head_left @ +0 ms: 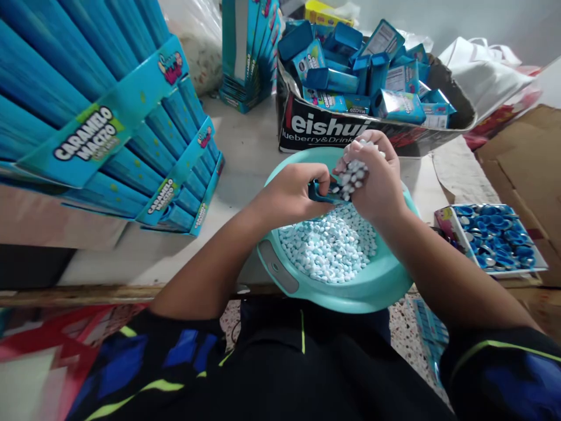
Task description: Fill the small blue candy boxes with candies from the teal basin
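**CARAMELO MACIZO on blue, "leishui" on black**

"CARAMELO MACIZO" stands on the fronts of the blue display boxes (144,111) at left; "CARAMELO" shows on the blue stack (248,76) behind. Small blue boxes (333,80) repeat the wording in part. Their black carton (315,130) reads "leishui" over "lueberry&Drink".

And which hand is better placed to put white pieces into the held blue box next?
Probably the right hand: it holds white pieces beside the blue box, which the left hand grips.
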